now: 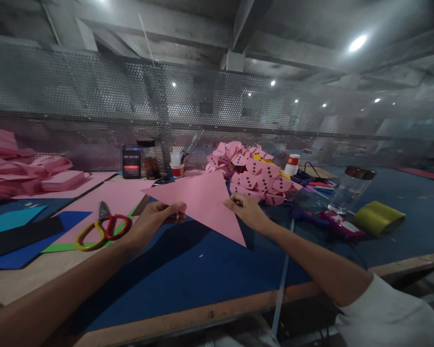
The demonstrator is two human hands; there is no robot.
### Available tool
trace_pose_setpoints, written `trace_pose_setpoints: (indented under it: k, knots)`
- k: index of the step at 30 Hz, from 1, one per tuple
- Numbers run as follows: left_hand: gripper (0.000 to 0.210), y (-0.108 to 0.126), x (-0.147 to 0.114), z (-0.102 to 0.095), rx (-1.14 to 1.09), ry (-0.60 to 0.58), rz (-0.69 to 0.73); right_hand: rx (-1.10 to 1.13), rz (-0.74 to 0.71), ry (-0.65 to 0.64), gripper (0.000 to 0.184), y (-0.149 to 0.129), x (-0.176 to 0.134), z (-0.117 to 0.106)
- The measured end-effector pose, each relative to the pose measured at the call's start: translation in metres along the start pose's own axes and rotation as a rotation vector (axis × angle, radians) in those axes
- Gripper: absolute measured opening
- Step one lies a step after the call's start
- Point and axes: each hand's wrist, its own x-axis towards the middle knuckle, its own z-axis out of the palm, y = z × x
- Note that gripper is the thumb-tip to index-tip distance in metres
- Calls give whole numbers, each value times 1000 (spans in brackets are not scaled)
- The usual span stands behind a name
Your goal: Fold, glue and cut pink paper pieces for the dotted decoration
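Observation:
A pink paper triangle [206, 200] is held up above the blue table top, tilted, one corner pointing down toward me. My left hand [168, 212] pinches its lower left edge between thumb and fingers. On the other side, my right hand [244, 207] grips the right edge with closed fingertips. Just behind the paper lies a heap of pink paper pieces [258, 176] printed with dark and blue dots. Scissors [104, 229] with one yellow and one red handle loop rest left of my left hand.
Folded pink paper [25, 166] is piled at the far left, near blue sheets [68, 224] and a black strip [27, 235]. On the right are a clear jar [350, 190], a magenta glue gun [342, 224] and a yellow-green roll [379, 217]. Paper cups [177, 168] stand before a perforated metal screen [198, 106].

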Motion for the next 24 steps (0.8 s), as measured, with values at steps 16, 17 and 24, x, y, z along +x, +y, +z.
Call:
trace_pose_setpoints:
  k: [16, 17, 24]
  knots:
    - [31, 1, 3, -2, -44, 66, -2, -5, -1, 21, 40, 0, 0, -1]
    - [32, 0, 3, -3, -49, 65, -5, -3, 1, 22, 40, -1, 0, -1]
    - [33, -4, 6, -7, -121, 51, -29, 8, -36, 64, 40, -5, -3, -2]
